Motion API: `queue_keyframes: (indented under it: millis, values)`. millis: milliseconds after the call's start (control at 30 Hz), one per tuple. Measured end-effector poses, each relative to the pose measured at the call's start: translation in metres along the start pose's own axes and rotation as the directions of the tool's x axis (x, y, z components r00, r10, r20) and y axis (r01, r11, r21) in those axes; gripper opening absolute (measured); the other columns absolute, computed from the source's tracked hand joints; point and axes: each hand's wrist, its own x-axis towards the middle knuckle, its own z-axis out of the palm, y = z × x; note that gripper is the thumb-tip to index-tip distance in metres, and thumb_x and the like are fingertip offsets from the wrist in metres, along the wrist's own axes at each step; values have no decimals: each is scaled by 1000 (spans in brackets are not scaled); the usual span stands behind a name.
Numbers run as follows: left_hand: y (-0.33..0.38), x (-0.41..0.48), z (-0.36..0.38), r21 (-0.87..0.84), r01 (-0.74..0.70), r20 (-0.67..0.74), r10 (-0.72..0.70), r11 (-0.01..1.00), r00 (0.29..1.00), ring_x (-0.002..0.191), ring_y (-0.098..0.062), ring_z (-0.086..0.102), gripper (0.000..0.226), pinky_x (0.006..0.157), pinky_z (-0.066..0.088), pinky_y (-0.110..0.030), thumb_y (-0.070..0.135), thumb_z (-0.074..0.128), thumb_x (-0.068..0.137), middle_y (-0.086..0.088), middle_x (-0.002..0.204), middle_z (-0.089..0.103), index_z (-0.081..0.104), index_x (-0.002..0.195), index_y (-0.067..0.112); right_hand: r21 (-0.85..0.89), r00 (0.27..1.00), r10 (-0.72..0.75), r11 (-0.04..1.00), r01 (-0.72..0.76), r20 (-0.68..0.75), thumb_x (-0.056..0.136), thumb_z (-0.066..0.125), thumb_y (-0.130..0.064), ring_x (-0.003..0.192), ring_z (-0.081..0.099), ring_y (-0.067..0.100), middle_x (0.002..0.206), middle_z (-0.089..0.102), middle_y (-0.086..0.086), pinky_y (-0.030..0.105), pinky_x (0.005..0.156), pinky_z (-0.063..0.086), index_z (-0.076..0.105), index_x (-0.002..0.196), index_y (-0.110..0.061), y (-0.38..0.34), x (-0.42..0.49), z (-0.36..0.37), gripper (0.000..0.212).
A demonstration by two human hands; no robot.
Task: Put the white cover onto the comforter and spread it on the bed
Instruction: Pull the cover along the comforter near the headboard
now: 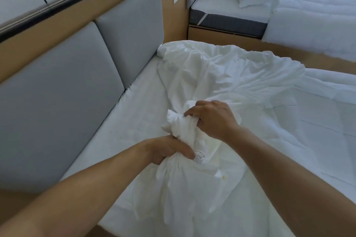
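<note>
Both hands clench a bunched neck of the white cover (212,74), left hand (169,150) nearer, right hand (212,119) beyond, cloth trailing across the bed (134,117).

The head camera looks forward and down, close over the bed (138,117).

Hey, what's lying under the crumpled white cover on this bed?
The quilted comforter shows from under the white cover at the right; what's beneath the gripped bunch is hidden.
</note>
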Motion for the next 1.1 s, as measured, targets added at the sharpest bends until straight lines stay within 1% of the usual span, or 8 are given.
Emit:
queue_keyframes:
  millis: [67,167,333,500,700,900,1033,1100]
  values:
    - [-14,6,4,-53,-60,-64,57,997,996,89,-29,69,41,78,59,-41,1,66,71,-15,98,70,66,113,4,172,966,216,956,-239,143,89,63,-14,82,61,14,86,65,-13,35,82,51,71,118,-31,5,-14,9,34]
    - [-28,13,5,-146,-175,-168,149,974,974,99,-37,67,51,85,56,-48,1,64,72,-21,109,68,63,122,4,325,877,365,827,-460,313,87,75,-30,91,61,8,102,62,-15,31,91,50,47,142,-32,31,-48,12,62]
    - [-27,38,11,-79,-190,-302,158,978,940,96,-36,69,54,79,58,-46,6,67,66,-20,108,69,65,119,2,184,643,687,622,-761,339,90,69,-34,102,61,14,119,64,-3,28,90,46,51,138,-22,81,-152,40,53]
    - [-51,70,46,59,-59,-277,73,996,958,89,-30,71,51,71,57,-37,3,69,57,-12,94,72,67,108,3,-102,492,622,676,-729,609,95,60,-41,126,51,15,140,53,-4,28,101,40,48,143,-26,84,-290,96,51]
    - [-95,102,74,112,5,-304,30,994,952,92,-29,72,48,76,60,-37,3,73,58,-12,97,73,68,106,8,-343,312,647,680,-648,695,92,58,-43,141,34,21,155,34,-2,34,110,37,29,153,-28,99,-416,134,69]
    - [-129,127,91,108,34,-348,5,994,937,86,-23,73,48,69,59,-33,4,72,54,-5,88,75,69,102,11,-452,311,602,777,-438,735,82,70,-45,150,10,32,166,2,7,48,115,20,10,158,-27,103,-445,175,99]
    - [-138,142,101,107,45,-359,-4,993,933,86,-23,72,50,68,58,-33,5,72,54,-5,90,74,68,103,13,-466,477,677,734,-495,560,40,97,-41,141,29,42,158,27,23,65,106,24,45,147,-9,105,-447,189,123]
    - [-137,147,105,108,44,-359,-2,993,933,89,-26,73,53,69,59,-35,4,72,55,-9,95,74,68,107,12,-528,430,734,678,-511,526,70,81,-45,149,10,41,164,1,23,65,110,17,7,158,-10,104,-451,185,120]
